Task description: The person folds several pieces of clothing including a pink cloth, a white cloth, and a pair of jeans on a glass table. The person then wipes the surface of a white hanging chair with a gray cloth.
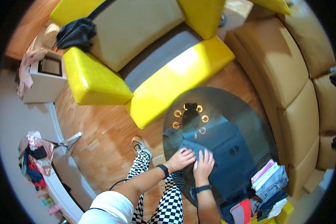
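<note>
A small dark blue-grey folded cloth (194, 147) lies on the dark glass table (226, 103), near its left side. My left hand (182, 159) rests on the cloth's left part with fingers bent. Beside it, my right hand (203, 165) lies palm down over the cloth's right part, fingers spread a little. The two hands nearly touch. Whether the fingers pinch any of the fabric cannot be told. Both wrists wear dark bands.
Folded clothes (270, 179) are stacked at the table's lower right, with a red and grey folded garment (242, 211) nearby. A yellow armchair (168, 81) stands beyond the table, a brown leather sofa (294, 117) on the right. More clothes (36, 159) hang over a white surface at left.
</note>
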`<state>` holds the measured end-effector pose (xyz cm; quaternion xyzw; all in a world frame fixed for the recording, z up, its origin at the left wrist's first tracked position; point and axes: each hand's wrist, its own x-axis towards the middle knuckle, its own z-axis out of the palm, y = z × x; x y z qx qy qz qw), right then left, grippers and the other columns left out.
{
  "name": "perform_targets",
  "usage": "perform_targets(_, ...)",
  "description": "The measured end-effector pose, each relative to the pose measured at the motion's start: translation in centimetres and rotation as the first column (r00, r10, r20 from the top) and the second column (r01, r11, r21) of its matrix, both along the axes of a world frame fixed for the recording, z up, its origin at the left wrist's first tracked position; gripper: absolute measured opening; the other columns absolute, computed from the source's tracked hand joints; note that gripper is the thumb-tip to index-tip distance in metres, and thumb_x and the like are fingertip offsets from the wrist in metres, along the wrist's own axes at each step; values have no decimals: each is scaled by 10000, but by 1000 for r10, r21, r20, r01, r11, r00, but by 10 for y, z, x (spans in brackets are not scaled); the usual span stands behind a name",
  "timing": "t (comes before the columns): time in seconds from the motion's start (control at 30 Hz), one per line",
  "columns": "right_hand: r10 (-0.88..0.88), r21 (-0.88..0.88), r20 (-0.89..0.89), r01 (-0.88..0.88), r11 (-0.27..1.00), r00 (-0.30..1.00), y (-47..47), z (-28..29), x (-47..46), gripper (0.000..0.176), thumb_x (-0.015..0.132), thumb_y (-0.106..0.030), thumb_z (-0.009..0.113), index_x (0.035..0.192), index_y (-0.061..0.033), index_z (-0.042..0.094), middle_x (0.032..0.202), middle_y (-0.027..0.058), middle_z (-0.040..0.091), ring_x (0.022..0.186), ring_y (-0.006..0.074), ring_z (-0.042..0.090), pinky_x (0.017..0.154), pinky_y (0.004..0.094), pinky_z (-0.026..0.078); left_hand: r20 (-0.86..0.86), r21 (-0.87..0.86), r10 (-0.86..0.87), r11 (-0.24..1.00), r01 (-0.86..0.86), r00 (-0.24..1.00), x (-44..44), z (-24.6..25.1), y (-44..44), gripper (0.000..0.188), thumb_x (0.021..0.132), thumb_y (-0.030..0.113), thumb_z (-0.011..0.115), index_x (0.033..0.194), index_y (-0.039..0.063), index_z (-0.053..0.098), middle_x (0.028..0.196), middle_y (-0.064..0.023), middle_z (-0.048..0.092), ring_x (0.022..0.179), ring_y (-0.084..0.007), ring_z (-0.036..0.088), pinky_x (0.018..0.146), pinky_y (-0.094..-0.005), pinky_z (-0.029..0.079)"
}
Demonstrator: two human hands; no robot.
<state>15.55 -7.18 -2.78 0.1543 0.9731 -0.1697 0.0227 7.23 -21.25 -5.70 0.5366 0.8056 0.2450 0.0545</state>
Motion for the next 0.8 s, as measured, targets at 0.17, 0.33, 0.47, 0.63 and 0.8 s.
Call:
perform_targets(0.17,7,-134,244,27,991,970,-68,19,41,335,730,-112,697,1055,-51,640,1162,161,588,1053,369,569,856,430,494,195,-89,-40,994,58,980,34,11,-66,107,842,173,546,940,132,554,942,-25,567,925,-197,549,823,-343,420)
perform_targets(0.33,15,-553,265,139,822,964,-115,63,-4,184,759,-135,668,893,-8,675,875,165,663,808,324,651,752,399,521,550,-197,368,929,-312,749,19,70,-145,265,776,146,630,1038,115,606,1003,-74,631,1023,-268,576,869,-401,418)
perform_targets(0.47,-13,-733,331,266,626,944,-156,128,-81,144,844,-141,690,864,-1,665,697,7,619,637,69,541,592,245,465,792,-193,473,794,-576,387,-39,128,-227,319,842,237,701,1103,72,621,990,-129,658,951,-300,633,827,-393,499)
perform_targets(0.63,125,-902,377,333,275,918,-223,216,-174,170,944,-130,641,1064,-12,661,949,5,672,815,72,597,745,214,487,982,-180,48,508,-843,-181,-105,213,-320,260,875,98,724,1106,60,611,995,-1,645,905,-86,585,824,-246,496)
perform_targets(0.8,256,-946,160,75,315,953,-302,292,-245,264,985,-174,584,1193,-14,607,1005,2,637,878,74,569,788,217,477,997,69,33,192,-979,76,-128,310,-376,234,935,141,668,1129,55,571,983,16,588,899,-71,541,816,-236,477)
